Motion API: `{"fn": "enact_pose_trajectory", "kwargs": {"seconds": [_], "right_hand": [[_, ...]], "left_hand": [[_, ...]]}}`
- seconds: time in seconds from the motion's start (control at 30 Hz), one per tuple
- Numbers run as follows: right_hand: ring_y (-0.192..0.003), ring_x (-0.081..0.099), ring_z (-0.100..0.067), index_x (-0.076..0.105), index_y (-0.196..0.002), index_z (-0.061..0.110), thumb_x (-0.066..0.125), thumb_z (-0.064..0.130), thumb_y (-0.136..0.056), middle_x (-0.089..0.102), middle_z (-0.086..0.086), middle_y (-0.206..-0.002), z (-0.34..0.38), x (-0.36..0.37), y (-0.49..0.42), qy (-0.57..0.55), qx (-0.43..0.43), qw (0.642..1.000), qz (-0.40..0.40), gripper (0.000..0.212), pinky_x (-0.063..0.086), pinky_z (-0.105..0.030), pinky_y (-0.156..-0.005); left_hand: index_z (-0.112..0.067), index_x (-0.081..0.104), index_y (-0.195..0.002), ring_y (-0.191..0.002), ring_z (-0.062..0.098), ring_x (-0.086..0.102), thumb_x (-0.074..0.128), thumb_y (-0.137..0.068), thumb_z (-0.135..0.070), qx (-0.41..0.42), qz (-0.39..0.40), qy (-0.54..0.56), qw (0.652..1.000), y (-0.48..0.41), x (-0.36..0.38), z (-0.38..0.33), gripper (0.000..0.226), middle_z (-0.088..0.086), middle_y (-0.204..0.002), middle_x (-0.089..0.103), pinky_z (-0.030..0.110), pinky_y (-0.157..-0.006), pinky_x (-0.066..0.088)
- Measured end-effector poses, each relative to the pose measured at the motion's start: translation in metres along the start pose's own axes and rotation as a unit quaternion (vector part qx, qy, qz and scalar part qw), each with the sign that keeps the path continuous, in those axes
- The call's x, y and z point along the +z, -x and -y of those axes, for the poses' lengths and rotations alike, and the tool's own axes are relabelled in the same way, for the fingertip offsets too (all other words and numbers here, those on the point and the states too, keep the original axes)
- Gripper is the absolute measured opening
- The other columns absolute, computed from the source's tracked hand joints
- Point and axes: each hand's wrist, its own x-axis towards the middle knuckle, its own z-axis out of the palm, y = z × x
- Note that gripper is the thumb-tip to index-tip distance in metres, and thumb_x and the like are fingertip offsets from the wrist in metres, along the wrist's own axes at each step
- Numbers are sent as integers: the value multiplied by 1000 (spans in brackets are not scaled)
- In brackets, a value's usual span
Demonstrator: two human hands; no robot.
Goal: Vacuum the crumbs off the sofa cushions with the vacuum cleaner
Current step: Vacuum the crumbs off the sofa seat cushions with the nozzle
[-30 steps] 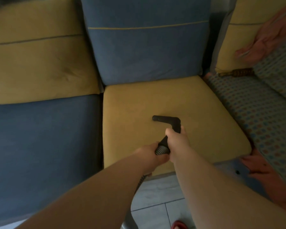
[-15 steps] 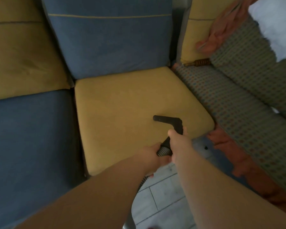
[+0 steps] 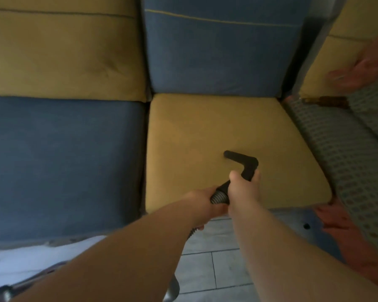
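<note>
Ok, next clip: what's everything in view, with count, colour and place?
vacuum nozzle: one, black, on the yellow seat cushion
hose: one, grey ribbed, behind the nozzle
yellow seat cushion: one, centre
blue seat cushion: one, left
blue back cushion: one, top centre
yellow back cushions: two, top left and top right
patterned cover: one, grey-green, right
orange cloth: two patches, right edge, upper and lower
floor tiles: grey, bottom centre
left hand: grips the hose
right hand: grips the nozzle's neck
</note>
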Motion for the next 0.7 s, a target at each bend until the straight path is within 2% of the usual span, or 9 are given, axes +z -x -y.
{"fn": "enact_pose_trajectory", "kwargs": {"seconds": [0.1, 0.23, 0.43, 0.57, 0.63, 0.7], "right_hand": [[-67, 53, -17, 17, -147, 50, 59, 30, -84, 49, 2, -106, -2, 29, 13, 43, -23, 998, 25, 78, 41, -25, -51], [-65, 54, -14, 17, -146, 51, 60, 32, -83, 49, 4, -103, -10, 67, 34, 81, -44, 993, 79, 78, 38, -22, -45], [-67, 59, -19, 17, -145, 55, 59, 33, -84, 50, 2, -106, -27, 111, 78, 110, -38, 980, 161, 77, 41, -21, -43], [-74, 60, -23, 21, -144, 53, 59, 33, -85, 52, -3, -130, -39, 139, 113, 127, -66, 966, 217, 73, 49, -28, -53], [-80, 60, -26, 24, -144, 52, 59, 32, -84, 51, -3, -136, -46, 154, 131, 127, -86, 960, 236, 73, 55, -37, -65], [-91, 61, -31, 24, -144, 50, 59, 31, -84, 50, -3, -138, -53, 167, 148, 130, -87, 956, 249, 73, 55, -41, -74]], "left_hand": [[-35, 35, -145, -62, 13, 55, 57, -94, -41, -17, -35, 18, 999, 8, -15, 21, 56, -1, -85, 55, 29, -60, 57], [-36, 34, -144, -66, 14, 58, 58, -92, -47, -56, -78, 39, 995, 26, -36, 51, 59, 0, -85, 56, 25, -55, 55], [-44, 25, -147, -68, 15, 61, 57, -90, -52, -95, -147, 59, 983, 60, -54, 100, 66, 0, -90, 60, 30, -63, 60], [-46, 19, -149, -78, 17, 64, 55, -88, -56, -115, -202, 72, 970, 89, -64, 132, 72, -3, -97, 62, 35, -72, 61], [-46, 17, -150, -76, 15, 63, 54, -87, -58, -122, -232, 72, 962, 102, -70, 148, 73, -4, -98, 60, 30, -67, 58], [-46, 19, -149, -67, 12, 62, 54, -87, -58, -130, -249, 98, 955, 115, -74, 162, 73, -7, -93, 57, 23, -54, 54]]}}
